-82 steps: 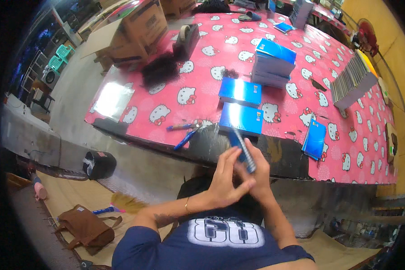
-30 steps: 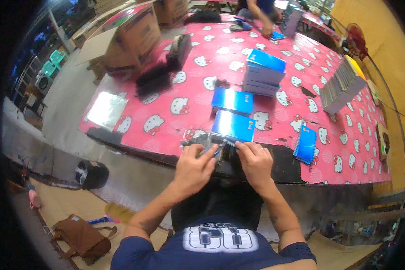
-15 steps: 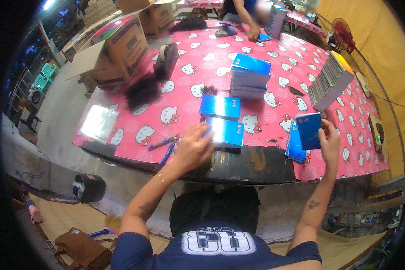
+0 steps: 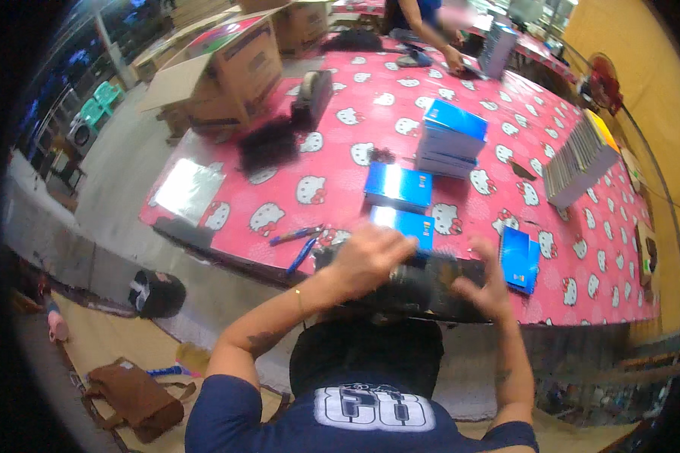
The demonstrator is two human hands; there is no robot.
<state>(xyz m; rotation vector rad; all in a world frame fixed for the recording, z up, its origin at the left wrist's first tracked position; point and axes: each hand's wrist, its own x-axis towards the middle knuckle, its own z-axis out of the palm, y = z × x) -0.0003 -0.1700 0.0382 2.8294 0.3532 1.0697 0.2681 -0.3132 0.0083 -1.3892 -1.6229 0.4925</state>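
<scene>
My left hand (image 4: 376, 260) is at the near edge of a blue spiral notebook (image 4: 408, 225), which lies on a small pile. Its fingers are curled at the notebook's edge, partly hiding it. To the right, my right hand (image 4: 485, 285) hovers by the table's front edge, thumb and fingers apart, with nothing visible in it. Just beyond it lie overlapping blue notebooks (image 4: 519, 259). Another short pile of blue notebooks (image 4: 398, 186) sits behind the near one, and a taller stack of notebooks (image 4: 453, 136) stands farther back.
A row of upright notebooks (image 4: 582, 160) stands at right. Pens (image 4: 301, 253), a clear plastic sheet (image 4: 189, 192), a black fuzzy heap (image 4: 268, 147) and a tape dispenser (image 4: 311, 100) lie left. Open cardboard boxes (image 4: 234, 75) stand beyond. A co-worker's hand (image 4: 453, 59) is across the table.
My right hand has let go of the dark blue notebook and moved left, toward the table's front edge. My left hand has moved rightward to the near notebook's edge. The view has shifted slightly.
</scene>
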